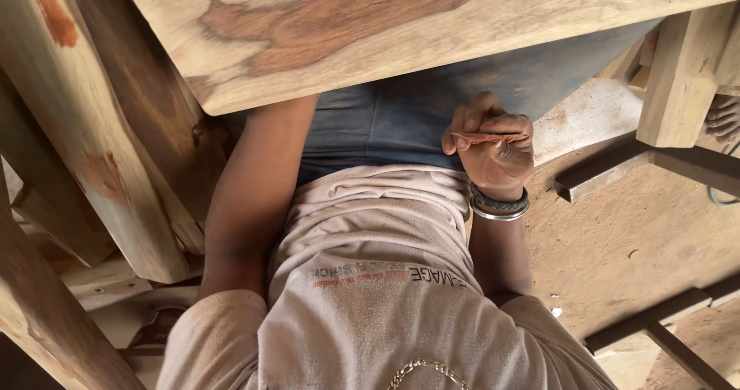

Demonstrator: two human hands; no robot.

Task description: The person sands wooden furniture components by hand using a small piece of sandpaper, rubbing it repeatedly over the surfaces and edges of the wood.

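Note:
I look down my own front at a beige shirt and blue trousers. My right hand (493, 149), with bracelets on its wrist, is held in front of my waist. Its fingers pinch a thin, flat reddish-brown strip (484, 136), possibly folded sandpaper. A wide pale wooden plank (401, 28) with a brown grain patch lies across the top of the view, just above that hand. My left forearm (250, 197) reaches up under the plank's near edge, and the plank hides the hand itself.
Thick rough wooden beams (100, 182) lean at the left. A squared wooden post (682, 82) stands at the right, with a person's bare foot (724, 116) behind it. Dark metal bars (640, 166) lie on the sawdust-covered floor (624, 243).

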